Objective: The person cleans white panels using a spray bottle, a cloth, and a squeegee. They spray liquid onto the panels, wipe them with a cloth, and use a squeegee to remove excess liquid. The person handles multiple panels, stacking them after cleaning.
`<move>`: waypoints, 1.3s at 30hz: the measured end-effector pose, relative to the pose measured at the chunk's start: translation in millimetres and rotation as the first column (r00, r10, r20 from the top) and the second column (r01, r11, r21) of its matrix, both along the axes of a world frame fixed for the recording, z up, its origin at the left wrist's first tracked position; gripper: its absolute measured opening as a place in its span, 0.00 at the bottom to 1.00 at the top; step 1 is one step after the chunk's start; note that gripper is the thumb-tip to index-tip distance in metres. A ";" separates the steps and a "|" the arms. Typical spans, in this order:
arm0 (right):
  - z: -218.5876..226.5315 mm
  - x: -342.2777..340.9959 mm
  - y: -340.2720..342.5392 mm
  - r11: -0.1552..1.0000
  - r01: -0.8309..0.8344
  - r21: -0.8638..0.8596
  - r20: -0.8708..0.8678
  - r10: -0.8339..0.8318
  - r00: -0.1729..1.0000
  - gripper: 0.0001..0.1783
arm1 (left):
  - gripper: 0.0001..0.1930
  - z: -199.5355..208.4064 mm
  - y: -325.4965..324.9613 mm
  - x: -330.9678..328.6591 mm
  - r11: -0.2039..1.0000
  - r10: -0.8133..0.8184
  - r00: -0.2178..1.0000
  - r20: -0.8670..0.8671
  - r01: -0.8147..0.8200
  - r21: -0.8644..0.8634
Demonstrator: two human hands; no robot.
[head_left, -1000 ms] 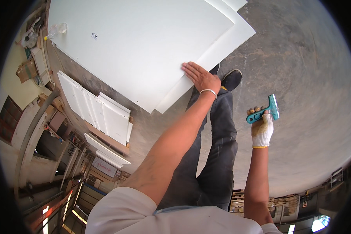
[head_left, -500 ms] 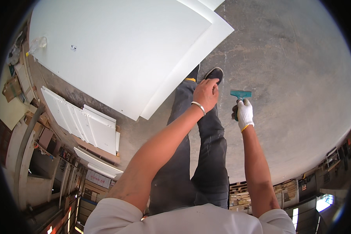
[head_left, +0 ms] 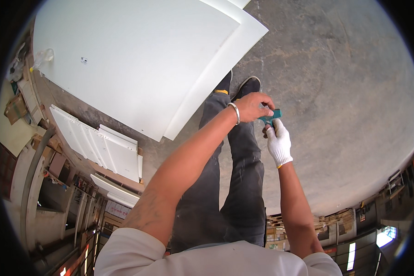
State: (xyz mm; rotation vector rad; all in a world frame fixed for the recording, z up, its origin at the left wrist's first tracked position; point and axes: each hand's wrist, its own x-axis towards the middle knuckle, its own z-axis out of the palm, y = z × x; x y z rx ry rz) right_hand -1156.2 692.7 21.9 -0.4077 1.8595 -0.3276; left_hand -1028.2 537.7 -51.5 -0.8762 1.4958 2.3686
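Observation:
My right hand (head_left: 279, 143), in a white knitted glove with dark fingertips, is wrapped round the handle of a teal scraper (head_left: 276, 113), its wide head pointing away from me. My bare left hand (head_left: 254, 106), with a silver bangle on the wrist, is at the left part of that head. Its fingers are bent, and thumb and fingertips close on the head. They cover part of the edge, so any small thing between them is hidden. Both hands are in front of my legs, above the concrete floor (head_left: 335, 115).
Large white panels (head_left: 138, 60) lie stacked at the far left, their corner close to my shoes (head_left: 249, 87). Smaller white panels (head_left: 96, 145) lie nearer on the left. A clear plastic bag (head_left: 43, 59) rests at the big stack's left edge. Stacked wood (head_left: 328, 223) stands behind at right.
My right hand has brought the scraper left and slightly nearer. My left hand has shifted right, from beside the shoe to the scraper's head, and the two hands now meet there.

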 end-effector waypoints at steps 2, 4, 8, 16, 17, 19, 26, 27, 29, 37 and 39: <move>2.3 -1.9 2.9 0.999 -0.047 -0.007 -0.025 0.047 0.999 0.09 | 0.12 -5.0 2.8 -1.7 0.997 0.023 1.000 0.017 -0.024 0.077; 4.3 -3.9 6.9 0.999 -0.048 0.001 -0.022 0.048 0.999 0.09 | 0.11 -11.9 6.1 -0.8 0.984 0.007 0.999 0.043 -0.015 0.175; 6.9 -15.3 9.7 0.975 0.212 0.073 -0.021 -0.211 0.977 0.10 | 0.11 -30.0 13.4 3.9 0.987 -0.098 0.992 0.085 0.086 0.136; -3.9 -32.5 -51.2 0.742 0.669 -0.048 0.158 -0.655 0.739 0.11 | 0.11 -21.8 47.6 -0.1 0.812 -0.177 0.811 0.557 0.441 -0.383; -8.2 -24.8 -65.4 0.780 0.626 -0.033 0.180 -0.611 0.771 0.13 | 0.11 -18.4 45.5 -0.6 0.847 -0.097 0.812 0.575 0.371 -0.381; -18.3 -1.6 -95.3 0.801 0.596 -0.056 0.283 -0.560 0.779 0.20 | 0.09 -6.0 41.2 3.2 0.865 0.215 0.798 0.563 0.112 -0.489; -54.1 62.6 -201.1 0.827 0.562 -0.006 0.387 -0.516 0.764 0.28 | 0.19 9.1 -6.5 57.1 0.581 0.732 0.588 0.345 -0.273 -0.767; -56.0 64.1 -210.6 0.849 0.529 -0.001 0.343 -0.497 0.797 0.28 | 0.20 5.6 -15.9 65.0 0.529 0.751 0.586 0.304 -0.259 -0.808; -58.3 63.6 -224.6 0.878 0.479 0.003 0.300 -0.457 0.837 0.28 | 0.21 -3.6 -39.0 84.0 0.427 0.764 0.594 0.252 -0.173 -0.887; -61.4 44.6 -248.1 0.951 0.307 0.027 0.135 -0.308 0.942 0.27 | 0.25 -67.1 -183.9 190.9 0.331 0.869 0.328 0.372 0.174 -0.927; -59.8 41.5 -255.0 0.950 0.307 0.050 0.131 -0.311 0.941 0.27 | 0.28 -80.7 -224.4 219.9 0.378 0.875 0.220 0.432 0.249 -0.892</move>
